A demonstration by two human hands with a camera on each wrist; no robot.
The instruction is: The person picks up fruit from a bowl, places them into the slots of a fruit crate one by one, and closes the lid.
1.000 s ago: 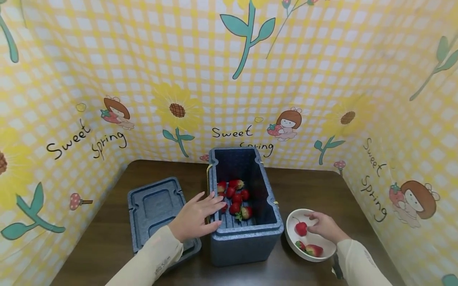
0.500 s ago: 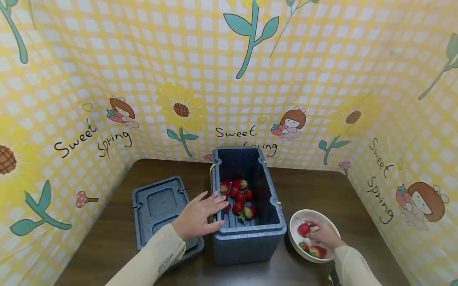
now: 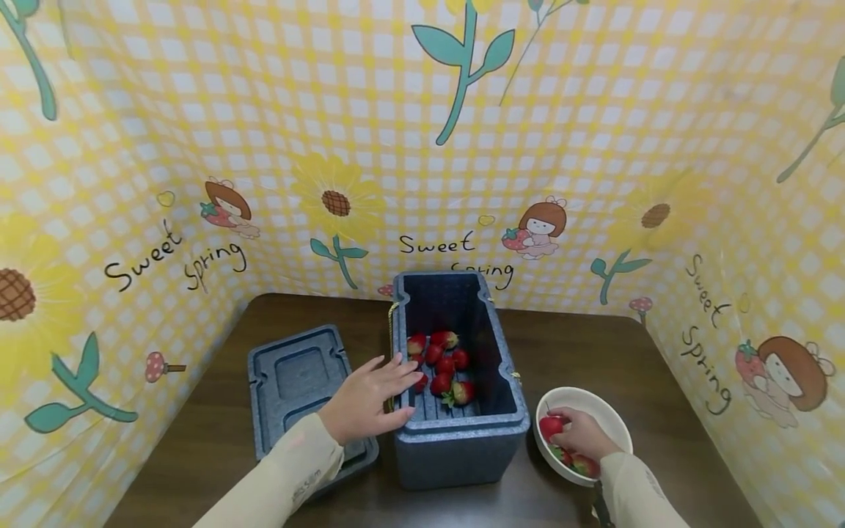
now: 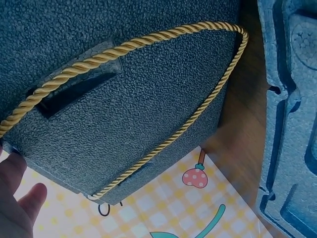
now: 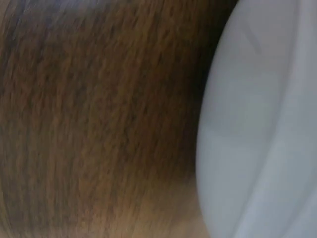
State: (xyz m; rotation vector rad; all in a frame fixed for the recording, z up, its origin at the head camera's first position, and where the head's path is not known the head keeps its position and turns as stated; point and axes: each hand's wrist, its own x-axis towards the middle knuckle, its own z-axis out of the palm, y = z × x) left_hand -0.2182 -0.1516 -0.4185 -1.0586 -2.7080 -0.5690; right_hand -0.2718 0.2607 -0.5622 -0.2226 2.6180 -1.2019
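My right hand (image 3: 582, 431) reaches into a white bowl (image 3: 617, 425) and pinches a red cherry (image 3: 551, 427) with a thin stem. Two strawberries (image 3: 584, 465) lie beneath it in the bowl, partly covered by the hand. My left hand (image 3: 370, 400) rests with spread fingers on the left rim of a dark blue-grey foam box (image 3: 455, 458). Inside the box, several strawberries (image 3: 463, 392) and cherries (image 3: 441, 383) sit on the ribbed floor. The left wrist view shows the box's side with its twisted gold rope (image 4: 163, 144), and fingers (image 4: 11, 171) at the rim.
The foam lid (image 3: 304, 374) lies on the brown wooden table (image 3: 561, 345), left of the box and partly under the left forearm. A yellow checked cloth (image 3: 370, 110) surrounds the table at the back and both sides. The bowl's outer wall (image 5: 237, 139) fills the right wrist view's right side.
My right hand has moved down and left inside the bowl and closed its fingers on the cherry, which has shifted slightly left. My left hand stays on the box rim.
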